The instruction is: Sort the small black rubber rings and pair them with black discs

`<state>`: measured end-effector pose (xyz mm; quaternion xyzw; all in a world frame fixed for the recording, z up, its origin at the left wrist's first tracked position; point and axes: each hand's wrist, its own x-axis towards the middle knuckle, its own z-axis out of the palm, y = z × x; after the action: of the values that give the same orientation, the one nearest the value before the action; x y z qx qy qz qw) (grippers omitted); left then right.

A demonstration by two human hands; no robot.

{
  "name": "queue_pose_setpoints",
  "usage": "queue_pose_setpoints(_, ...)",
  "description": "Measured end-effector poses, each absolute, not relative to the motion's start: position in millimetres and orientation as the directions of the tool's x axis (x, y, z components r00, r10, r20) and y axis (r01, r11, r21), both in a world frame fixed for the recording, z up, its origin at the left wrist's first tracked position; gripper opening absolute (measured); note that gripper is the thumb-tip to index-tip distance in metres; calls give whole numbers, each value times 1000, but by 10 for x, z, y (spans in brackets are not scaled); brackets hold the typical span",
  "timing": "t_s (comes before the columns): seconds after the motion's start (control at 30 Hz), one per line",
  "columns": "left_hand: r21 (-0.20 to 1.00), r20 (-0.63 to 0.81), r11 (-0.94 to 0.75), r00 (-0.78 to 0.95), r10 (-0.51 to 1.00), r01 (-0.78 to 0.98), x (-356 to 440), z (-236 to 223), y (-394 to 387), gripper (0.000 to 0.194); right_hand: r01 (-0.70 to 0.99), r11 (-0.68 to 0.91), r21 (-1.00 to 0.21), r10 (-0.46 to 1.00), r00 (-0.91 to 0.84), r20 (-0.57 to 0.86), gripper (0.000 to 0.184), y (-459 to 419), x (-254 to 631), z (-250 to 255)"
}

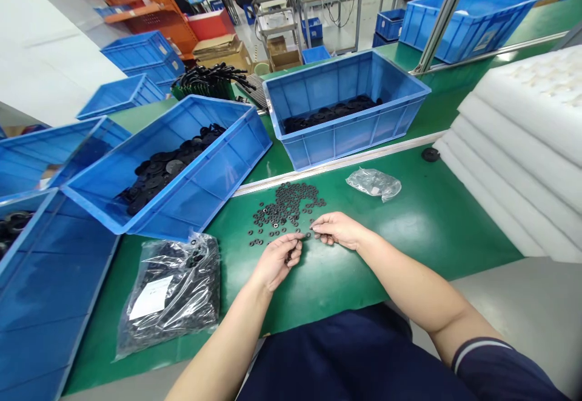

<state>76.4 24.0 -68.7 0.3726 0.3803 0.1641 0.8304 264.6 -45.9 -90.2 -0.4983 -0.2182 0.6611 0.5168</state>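
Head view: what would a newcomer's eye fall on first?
Probably the white layered foam stack at the right, bright against the green tabletop. Then the blue crate of black discs, left of centre. Mid-table, the left hand and right hand nearly meet beside scattered small black rings.

Black rings (pixel 295 195) and blue bins (pixel 348 136) contrast with a green desk (pixel 409 219), white foam (pixel 513 146) and a navy sleeve (pixel 504 367) banded white.

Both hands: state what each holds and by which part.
The left hand seems curled around something small and dark; the right hand seems to pinch a small dark piece. The gripped part cannot be told.
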Motion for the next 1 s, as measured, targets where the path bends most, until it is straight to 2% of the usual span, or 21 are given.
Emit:
queue_pose_setpoints(0.3, 780, -489, 625, 647, 585, 26, 780, -710, 205, 35, -501, -324, -803, 916, 46, -399, 22, -455, 2641, -935)
queue_pose_setpoints(0.47, 754, -509, 657, 616, 600, -17, 842, -750, 181, 36, -393, -262, -882, 943, 91, -320, 31, -467, 2594, -937)
queue_pose_setpoints(0.67, 762, -521, 647, 562, 643, -33, 963, -761, 127, 39, -244, -182, -953, 965, 143, -221, 19, -494, 2458, -850)
queue_pose_setpoints(0.83, 767, -514, 642, 574, 638, -25, 975, -721, 127, 35, -259, -200, -945, 937, 231, -262, 20, -480, 2490, -849)
queue_pose_setpoints(1.0, 786, -491, 618, 578, 651, -28, 942, -759, 169, 36, -288, -248, -925, 937, 172, -304, 18, -474, 2522, -849)
